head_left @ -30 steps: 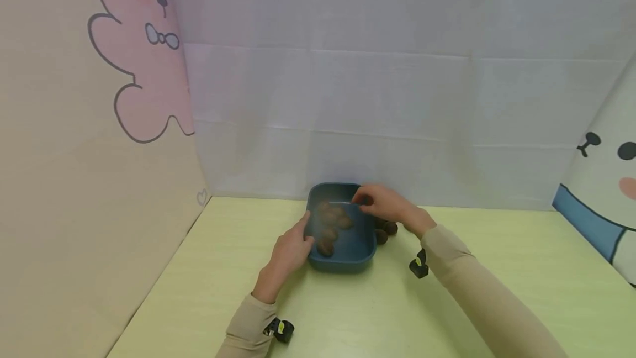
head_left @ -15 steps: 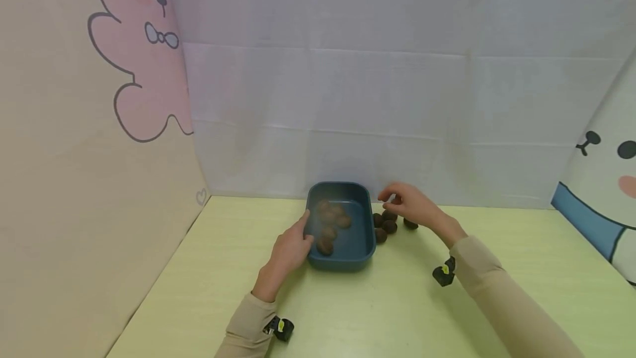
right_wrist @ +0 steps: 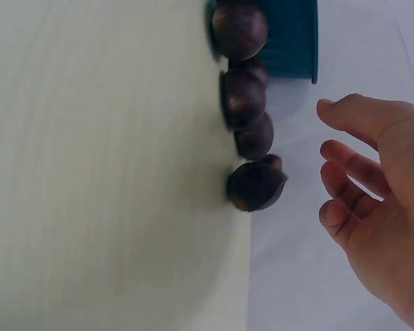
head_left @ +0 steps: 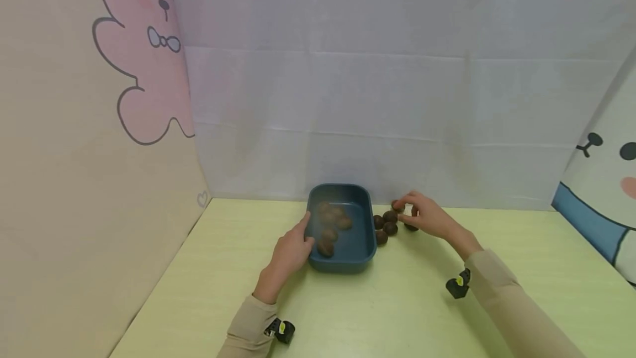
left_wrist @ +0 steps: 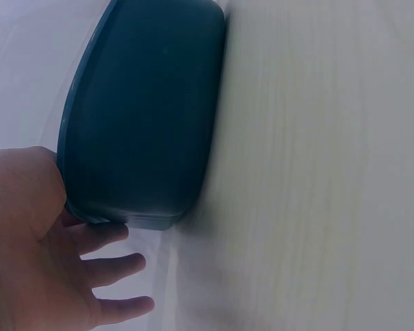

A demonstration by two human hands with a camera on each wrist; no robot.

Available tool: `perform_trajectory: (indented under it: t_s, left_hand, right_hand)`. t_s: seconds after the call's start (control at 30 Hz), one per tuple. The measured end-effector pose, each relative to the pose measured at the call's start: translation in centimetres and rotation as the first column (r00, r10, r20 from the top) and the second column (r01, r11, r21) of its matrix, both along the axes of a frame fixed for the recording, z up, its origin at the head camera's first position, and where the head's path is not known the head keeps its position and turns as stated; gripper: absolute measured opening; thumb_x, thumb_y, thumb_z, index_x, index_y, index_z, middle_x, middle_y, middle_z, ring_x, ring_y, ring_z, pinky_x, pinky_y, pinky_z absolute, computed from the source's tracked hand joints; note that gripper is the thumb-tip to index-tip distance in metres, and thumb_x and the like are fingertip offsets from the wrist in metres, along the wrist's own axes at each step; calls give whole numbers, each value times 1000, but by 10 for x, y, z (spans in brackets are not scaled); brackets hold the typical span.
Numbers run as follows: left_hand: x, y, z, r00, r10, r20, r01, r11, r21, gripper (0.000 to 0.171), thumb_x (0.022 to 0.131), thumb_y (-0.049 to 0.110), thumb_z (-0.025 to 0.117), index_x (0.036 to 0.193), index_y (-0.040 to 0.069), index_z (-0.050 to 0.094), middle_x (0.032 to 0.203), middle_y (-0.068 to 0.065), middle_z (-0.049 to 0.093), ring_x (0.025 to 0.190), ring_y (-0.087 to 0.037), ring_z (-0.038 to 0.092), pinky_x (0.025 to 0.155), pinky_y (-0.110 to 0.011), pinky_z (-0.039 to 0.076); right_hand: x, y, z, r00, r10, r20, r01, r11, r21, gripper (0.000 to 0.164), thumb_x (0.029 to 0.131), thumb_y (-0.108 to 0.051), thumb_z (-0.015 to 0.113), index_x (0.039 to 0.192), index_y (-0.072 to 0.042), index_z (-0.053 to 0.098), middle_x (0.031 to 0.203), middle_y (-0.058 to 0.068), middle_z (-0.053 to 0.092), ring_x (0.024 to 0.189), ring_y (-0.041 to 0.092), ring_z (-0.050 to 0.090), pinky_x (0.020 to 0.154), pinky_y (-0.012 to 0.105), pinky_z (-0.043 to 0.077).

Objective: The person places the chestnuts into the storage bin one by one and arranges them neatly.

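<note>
A dark blue plastic bin (head_left: 341,267) stands on the table by the back wall, with several brown chestnuts (head_left: 326,233) inside, mostly along its left half. My left hand (head_left: 288,250) holds the bin's left side, thumb at the rim; in the left wrist view the other fingers reach along the outside. Several more chestnuts (head_left: 390,228) lie in a cluster against the bin's right side. Over these loose chestnuts is my right hand (head_left: 429,217), its thumb and fingers apart and bent, with nothing between them. In the right wrist view a pointed chestnut (right_wrist: 255,186) lies nearest the hand.
The pale yellow table (head_left: 348,314) runs up to a white cloth wall (head_left: 318,98) right behind the bin. Side cloths with a pink cartoon bear (head_left: 149,87) and a white cartoon animal (head_left: 606,192) close in both sides. A small black camera (head_left: 458,284) hangs at the right wrist.
My right hand has moved from over the bin's right rim out to the right, above the loose chestnuts. The left hand and the bin have stayed in place.
</note>
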State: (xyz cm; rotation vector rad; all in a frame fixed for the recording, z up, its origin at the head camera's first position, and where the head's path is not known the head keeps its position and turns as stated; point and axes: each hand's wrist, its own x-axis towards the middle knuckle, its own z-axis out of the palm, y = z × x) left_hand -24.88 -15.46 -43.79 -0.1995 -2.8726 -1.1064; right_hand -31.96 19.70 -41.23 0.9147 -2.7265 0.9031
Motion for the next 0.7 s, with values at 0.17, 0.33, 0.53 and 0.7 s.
perform_trajectory:
  t_s: [0.17, 0.33, 0.53, 0.7]
  left_hand:
    - [1, 2, 1, 1000, 0, -7, 0, 1000, 6, 64, 95, 12, 50, 156, 10, 32, 66, 1, 43, 45, -11, 27, 44, -26, 27]
    - [2, 1, 2, 1000, 11, 2, -11, 1000, 7, 65, 94, 12, 50, 157, 12, 31, 64, 1, 42, 45, -11, 26, 44, -26, 27]
    - [0, -1, 1, 1000, 9, -1, -9, 1000, 1, 65, 95, 12, 50, 157, 13, 30, 64, 0, 43, 45, -11, 26, 44, -26, 26]
    - [0, 1, -1, 1000, 9, 1, -9, 1000, 2, 65, 95, 12, 51, 157, 12, 31, 67, -1, 44, 45, -11, 27, 45, -26, 27]
  right_hand:
    - [6, 14, -10, 997, -46, 64, 46, 999, -9, 30, 91, -8, 69, 119, 2, 65, 117, 20, 58, 76, 14, 48, 67, 27, 44]
    - [8, 23, -24, 990, -91, 105, 94, 995, -29, 39, 90, -12, 70, 126, 2, 61, 123, 23, 55, 71, 13, 49, 66, 25, 43]
    - [9, 30, -43, 970, -128, 208, 146, 986, -75, 49, 90, -9, 68, 136, 1, 54, 134, 29, 50, 60, 7, 49, 60, 24, 44]
    - [12, 31, -46, 953, -161, 257, 187, 979, -83, 45, 91, -8, 67, 133, -1, 55, 127, 29, 57, 67, 13, 56, 60, 26, 47]
